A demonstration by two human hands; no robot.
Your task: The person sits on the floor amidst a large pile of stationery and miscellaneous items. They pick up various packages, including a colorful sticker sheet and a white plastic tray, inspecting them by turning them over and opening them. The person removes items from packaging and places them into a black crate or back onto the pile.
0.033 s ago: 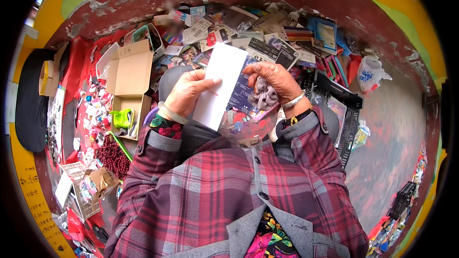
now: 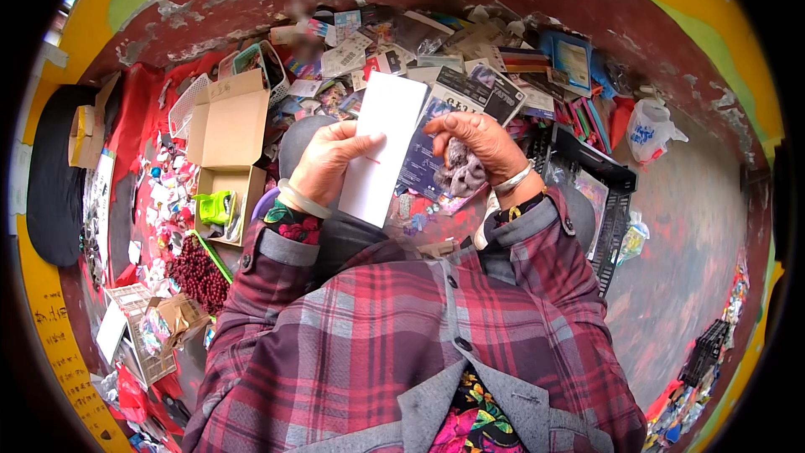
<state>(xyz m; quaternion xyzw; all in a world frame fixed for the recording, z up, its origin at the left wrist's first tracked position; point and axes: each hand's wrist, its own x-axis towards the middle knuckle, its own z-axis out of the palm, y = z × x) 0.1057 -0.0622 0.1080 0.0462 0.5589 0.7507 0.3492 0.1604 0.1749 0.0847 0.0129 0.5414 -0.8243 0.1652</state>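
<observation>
My left hand (image 2: pixel 331 155) grips a long white card (image 2: pixel 386 147) by its left edge, thumb laid on its face. The card tilts a little to the right and bears a thin red mark. To the right of the card, my right hand (image 2: pixel 478 141) is curled, with its index finger bent toward the card and apart from it. A crumpled grey-purple cloth (image 2: pixel 459 169) is tucked under its fingers, against the palm. Beneath the hands, a dark blue printed package (image 2: pixel 419 169) lies partly covered by the card and the cloth.
An open cardboard box (image 2: pixel 226 126) with a bright green item stands at left, near dark red beads (image 2: pixel 197 275). A black plastic crate (image 2: pixel 616 201) sits by my right knee. Packaged goods (image 2: pixel 419 33) pile along the wall. A white plastic bag (image 2: pixel 652 130) rests at far right.
The white card has tipped slightly to the left, its top edge shifting left. Both hands stay almost in place, the right one still on the cloth.
</observation>
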